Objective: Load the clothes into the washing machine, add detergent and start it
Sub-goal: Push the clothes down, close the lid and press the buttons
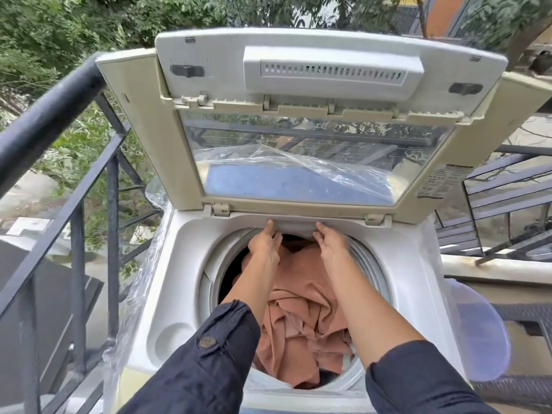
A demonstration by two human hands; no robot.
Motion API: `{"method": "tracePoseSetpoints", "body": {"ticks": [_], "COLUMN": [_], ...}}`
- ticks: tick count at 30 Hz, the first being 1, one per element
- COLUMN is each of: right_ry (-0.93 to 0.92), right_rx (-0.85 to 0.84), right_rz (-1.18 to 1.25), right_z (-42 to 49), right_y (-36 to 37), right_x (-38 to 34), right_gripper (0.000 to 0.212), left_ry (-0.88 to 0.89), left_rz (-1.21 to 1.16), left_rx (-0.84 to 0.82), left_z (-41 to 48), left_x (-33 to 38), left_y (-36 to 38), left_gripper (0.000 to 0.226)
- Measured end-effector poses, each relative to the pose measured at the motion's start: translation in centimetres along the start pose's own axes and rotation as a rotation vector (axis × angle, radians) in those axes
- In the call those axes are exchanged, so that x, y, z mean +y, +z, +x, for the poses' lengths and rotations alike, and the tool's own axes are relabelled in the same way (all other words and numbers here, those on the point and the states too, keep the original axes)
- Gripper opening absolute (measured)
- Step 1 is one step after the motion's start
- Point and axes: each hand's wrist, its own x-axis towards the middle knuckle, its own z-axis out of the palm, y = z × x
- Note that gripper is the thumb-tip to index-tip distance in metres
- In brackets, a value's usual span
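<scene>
The washing machine (167,288) stands open under both arms, its folded lid (301,121) raised upright just beyond the hands, the lid's clear window showing crumpled plastic film behind it; a black metal railing (74,162) runs well to the left of the left hand, and a pale translucent plastic cover (478,333) lies to the right of the right forearm; inside the drum (375,270), directly beneath the forearms and nearer the body than the hands, sits a heap of rust-coloured clothes (301,318), already loaded. Both arms, in dark rolled sleeves (209,363), reach across the drum opening and partly hide the clothes; the left hand (264,242) and the right hand (330,242) lie side by side at the far rim, fingers curled and hooked onto a small grey compartment (294,227) set just under the lid hinge, each hand gripping one end of it; whether it has been pulled out I cannot tell.
</scene>
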Motion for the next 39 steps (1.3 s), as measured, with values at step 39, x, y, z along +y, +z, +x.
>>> {"method": "tracePoseSetpoints", "body": {"ticks": [39], "right_ry": [-0.269], "right_rx": [-0.229], "right_rz": [0.240], "right_z": [-26.2], "right_y": [4.6], "right_x": [-17.9], "right_gripper": [0.080], "left_ry": [0.357], "left_rz": [-0.054], "left_rx": [0.035], "left_z": [-22.7], "left_x": [14.7], "left_y": [10.7], "left_gripper": [0.121]}}
